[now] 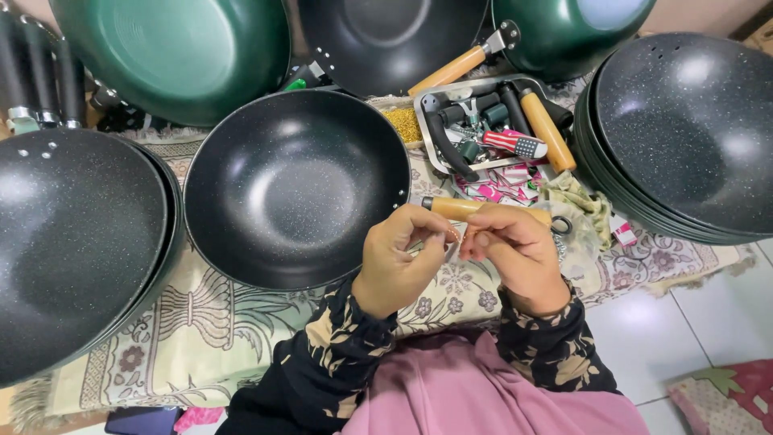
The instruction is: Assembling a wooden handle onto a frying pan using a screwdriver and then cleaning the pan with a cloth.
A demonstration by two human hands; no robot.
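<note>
My left hand (398, 262) and my right hand (515, 250) meet in front of me, fingertips pinched together on a very small part that I cannot make out. Just beyond the fingers lies a wooden pan handle (463, 208) with a metal end, resting on the patterned cloth (217, 322). A black speckled wok (298, 189) without a handle sits right of centre-left, its rim close to my left hand.
A stack of black woks (692, 137) stands at the right, another black wok (72, 242) at the left, green woks (173, 56) at the back. A metal tray (491, 121) holds handles, a screwdriver and small parts. White tile floor (692, 330) lies at the right.
</note>
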